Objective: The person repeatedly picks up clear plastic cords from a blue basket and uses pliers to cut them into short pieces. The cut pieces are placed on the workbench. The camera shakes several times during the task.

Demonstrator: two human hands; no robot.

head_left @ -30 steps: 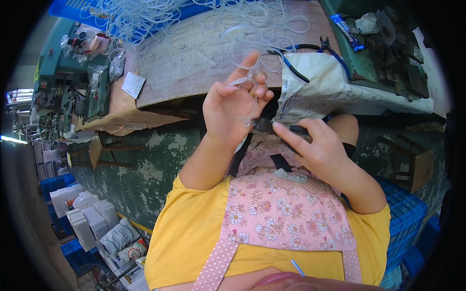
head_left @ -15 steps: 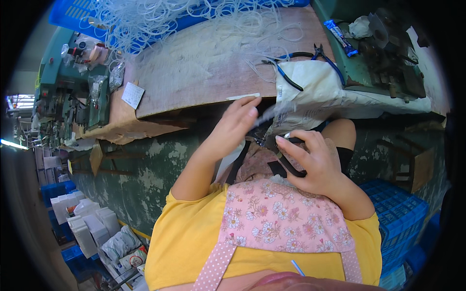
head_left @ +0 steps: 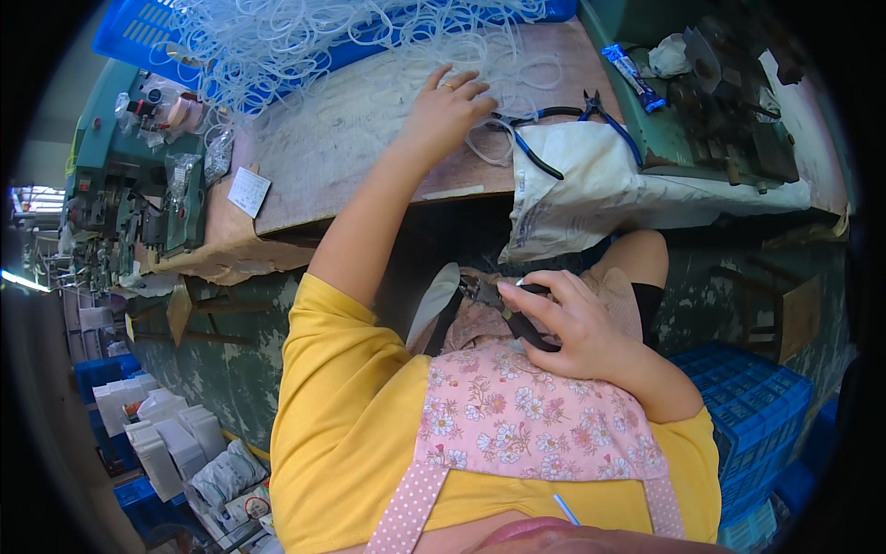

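The black-handled pliers [head_left: 523, 325] were held in the right hand [head_left: 577, 323], its fingers wrapped around the grips, above the lap and on the near side of the white sheet [head_left: 591, 196] draped over the edge of the worktop [head_left: 341, 138]. The metal head of the pliers was pointed away to the left; whether its jaws were parted could not be made out.

The left hand [head_left: 449, 111] was stretched out over the worktop, to the left of the white sheet, palm down with the fingers slightly spread and bent. Whether anything was pinched beneath it could not be told, since the thumb and palm were hidden. Just beside its fingertips, at the sheet's left edge, a few loops of clear plastic tubing were seen. The main tangle of clear plastic tubing [head_left: 305, 55] was heaped in a blue plastic basket [head_left: 115, 28], beyond the sheet and to its left, with strands spilled onto the worktop.

Two pairs of blue-handled pliers [head_left: 631, 143] were laid at the far edge of the sheet, partly over it. Beyond the sheet, to the right, a blue-wrapped packet [head_left: 634, 78] was placed near a crumpled white wrapper [head_left: 669, 55]. Well left of the sheet, a written paper slip [head_left: 249, 191] was set near the worktop's front edge.
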